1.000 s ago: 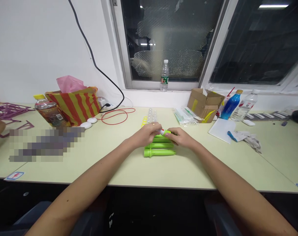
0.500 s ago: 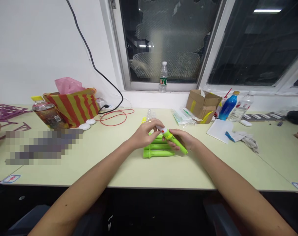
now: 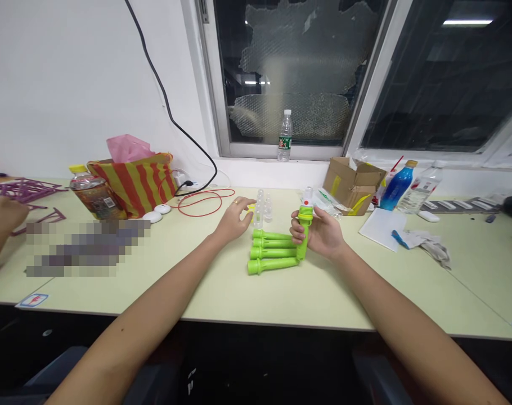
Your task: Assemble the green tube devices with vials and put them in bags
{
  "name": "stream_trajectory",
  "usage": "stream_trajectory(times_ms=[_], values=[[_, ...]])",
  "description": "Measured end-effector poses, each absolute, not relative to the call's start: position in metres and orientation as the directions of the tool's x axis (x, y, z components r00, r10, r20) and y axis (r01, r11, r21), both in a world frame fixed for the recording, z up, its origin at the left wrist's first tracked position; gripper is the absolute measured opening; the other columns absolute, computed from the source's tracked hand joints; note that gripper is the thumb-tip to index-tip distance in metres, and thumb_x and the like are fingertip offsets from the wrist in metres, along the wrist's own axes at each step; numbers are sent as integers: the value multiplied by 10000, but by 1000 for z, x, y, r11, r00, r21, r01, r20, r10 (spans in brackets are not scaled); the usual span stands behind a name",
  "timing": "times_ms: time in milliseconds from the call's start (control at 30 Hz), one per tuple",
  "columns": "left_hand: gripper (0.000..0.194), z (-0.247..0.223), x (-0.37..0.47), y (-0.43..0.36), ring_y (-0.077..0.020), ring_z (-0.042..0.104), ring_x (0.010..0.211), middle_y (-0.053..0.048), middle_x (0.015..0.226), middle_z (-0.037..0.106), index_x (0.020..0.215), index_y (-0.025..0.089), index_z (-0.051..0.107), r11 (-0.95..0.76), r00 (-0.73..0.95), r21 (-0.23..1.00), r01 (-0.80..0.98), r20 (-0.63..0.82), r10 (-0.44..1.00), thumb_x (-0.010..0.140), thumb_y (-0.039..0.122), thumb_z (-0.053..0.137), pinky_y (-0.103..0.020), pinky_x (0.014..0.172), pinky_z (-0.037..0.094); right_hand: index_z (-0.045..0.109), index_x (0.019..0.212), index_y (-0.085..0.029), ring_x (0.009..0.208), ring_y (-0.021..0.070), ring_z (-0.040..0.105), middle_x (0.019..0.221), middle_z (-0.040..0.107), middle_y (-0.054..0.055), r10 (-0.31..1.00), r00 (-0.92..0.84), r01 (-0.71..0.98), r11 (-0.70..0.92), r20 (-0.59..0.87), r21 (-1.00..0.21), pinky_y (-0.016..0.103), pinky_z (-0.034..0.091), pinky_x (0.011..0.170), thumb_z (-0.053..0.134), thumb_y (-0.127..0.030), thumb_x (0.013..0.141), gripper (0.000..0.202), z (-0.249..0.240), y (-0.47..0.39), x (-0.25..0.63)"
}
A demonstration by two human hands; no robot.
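The lime-green plastic tube [image 3: 301, 243] with a threaded collar and white, red-dotted top was nearly upright above the pale table [image 3: 222, 287], its top end upward, leaning slightly right. The right hand [image 3: 324, 232] had its fingers wrapped around it. Four matching green tubes [image 3: 275, 263] lay side by side just left of it, collared ends pointing left. Beyond them stood small clear plastic pieces [image 3: 268, 208]. The left hand [image 3: 234, 220] was loosely spread beside yellow rings [image 3: 251, 209]; contact could not be told. Farther back, an open brown cardboard box [image 3: 344, 183] held something whitish, and a red-and-yellow striped bag [image 3: 140, 185] held pink sheet material [image 3: 128, 148].
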State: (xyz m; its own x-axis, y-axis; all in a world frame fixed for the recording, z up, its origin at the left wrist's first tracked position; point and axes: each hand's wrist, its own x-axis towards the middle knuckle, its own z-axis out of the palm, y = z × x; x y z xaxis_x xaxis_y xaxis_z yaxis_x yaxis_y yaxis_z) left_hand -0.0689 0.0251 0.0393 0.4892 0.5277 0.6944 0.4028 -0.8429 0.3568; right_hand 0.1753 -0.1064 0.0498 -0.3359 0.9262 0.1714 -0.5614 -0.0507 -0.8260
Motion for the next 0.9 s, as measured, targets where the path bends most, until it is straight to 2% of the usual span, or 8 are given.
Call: stream_trajectory(times_ms=[100,167,300,433,533,633,767,900], values=[[322,27,-63,29,-211,567,1042,-83,1114,575,1193,201,589,-829,562,311,465,620,548,882,242,516,-391,967,441,598,943,-185,561,148,402,663,427,7,929,-332,-540,-46,162,-841,305,357,567,291,-679,893,584,53,-108,176],[312,20,-58,31,-226,555,1058,-88,1112,570,1170,197,592,-804,559,312,507,590,582,874,288,553,-404,977,431,603,929,-182,549,147,398,647,423,3,926,-342,-522,-43,163,-852,302,350,557,263,-719,882,638,54,-108,175],[316,12,-51,34,-216,567,953,-73,1079,591,1102,199,549,-746,517,379,547,548,658,819,307,638,-381,874,456,607,898,-182,499,132,374,601,413,-10,924,-354,-466,-39,146,-884,282,325,514,285,-719,886,627,54,-108,176],[226,17,-54,32,-180,563,788,-25,889,608,973,208,517,-698,400,485,526,583,707,814,302,647,-326,731,451,602,849,-184,417,99,285,523,380,-34,931,-363,-332,-105,24,-937,245,239,438,359,-693,886,565,53,-106,181],[243,31,-58,28,-149,581,766,-20,876,613,952,201,512,-720,198,597,354,705,681,818,332,665,-289,699,462,597,833,-183,397,88,279,508,390,-39,948,-316,-232,-121,-43,-965,238,226,415,407,-690,874,544,53,-105,183],[313,49,-56,19,-125,621,760,-22,900,606,1011,200,506,-738,14,673,37,738,674,820,375,682,-256,662,496,595,831,-181,398,86,314,520,426,-35,974,-221,-125,-77,-48,-989,236,256,402,478,-685,850,518,53,-105,182],[347,63,-40,-4,-90,611,589,-11,874,585,1011,191,509,-672,72,697,-251,706,705,831,441,668,-224,500,494,605,830,-170,389,88,350,504,442,-31,990,-131,75,-41,-51,-996,232,271,381,547,-682,821,515,52,-106,178],[361,62,-29,-24,-103,630,605,-20,871,599,1001,179,517,-613,189,734,-294,673,715,818,440,686,-237,501,523,608,805,-168,382,88,351,487,435,-28,993,-105,242,-24,-51,-970,234,254,361,563,-685,812,519,51,-105,176]])
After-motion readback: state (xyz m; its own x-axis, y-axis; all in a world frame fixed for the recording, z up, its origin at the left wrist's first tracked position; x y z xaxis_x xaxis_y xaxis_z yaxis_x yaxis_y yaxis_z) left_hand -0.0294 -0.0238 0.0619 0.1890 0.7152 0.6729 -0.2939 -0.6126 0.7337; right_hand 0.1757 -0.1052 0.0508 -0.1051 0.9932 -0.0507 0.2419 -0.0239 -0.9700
